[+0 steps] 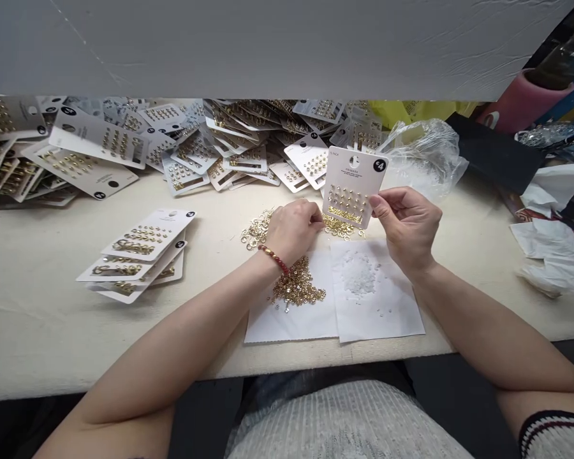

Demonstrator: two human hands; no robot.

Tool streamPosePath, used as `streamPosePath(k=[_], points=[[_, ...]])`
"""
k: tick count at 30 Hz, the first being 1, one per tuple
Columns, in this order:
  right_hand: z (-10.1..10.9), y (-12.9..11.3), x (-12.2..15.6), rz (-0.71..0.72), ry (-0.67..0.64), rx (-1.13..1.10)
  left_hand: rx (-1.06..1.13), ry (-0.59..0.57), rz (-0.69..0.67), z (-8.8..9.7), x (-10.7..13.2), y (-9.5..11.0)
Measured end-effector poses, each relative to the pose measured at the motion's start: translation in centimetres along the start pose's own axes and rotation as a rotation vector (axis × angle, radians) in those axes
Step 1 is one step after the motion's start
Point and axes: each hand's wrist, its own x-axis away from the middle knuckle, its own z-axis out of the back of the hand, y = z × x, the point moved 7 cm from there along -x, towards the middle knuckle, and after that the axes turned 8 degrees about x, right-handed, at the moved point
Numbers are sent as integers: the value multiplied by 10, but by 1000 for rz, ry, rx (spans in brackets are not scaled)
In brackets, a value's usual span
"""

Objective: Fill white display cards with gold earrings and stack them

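My right hand (409, 229) pinches the lower right edge of a white earring card (351, 172) between thumb and fingers. The card stands upright, with rows of small studs and gold pieces along its bottom. Left of it, my left hand (294, 229) is closed, its fingertips drawn together over the gold hoops. What it may hold is hidden. Loose gold hoops (254, 234) lie on both sides of this hand. Below it, a heap of gold studs (299, 287) rests on white paper (287, 328). Small clear earring backs (360, 277) lie on a second paper sheet (380, 325).
A small stack of filled earring cards (146, 239) lies at the left. Many more cards (249, 137) are heaped along the back under a grey panel (268, 51). A clear plastic bag (425, 153), a pink container (523, 99) and crumpled tissues (555, 255) are at the right.
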Motion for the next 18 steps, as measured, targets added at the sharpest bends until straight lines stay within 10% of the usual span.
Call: streamPosePath(k=[6, 18], points=[[-6, -4, 5, -33, -69, -26, 329, 82, 15, 32, 29, 11], [-23, -7, 20, -227, -167, -189, 373, 339, -138, 38, 49, 34]])
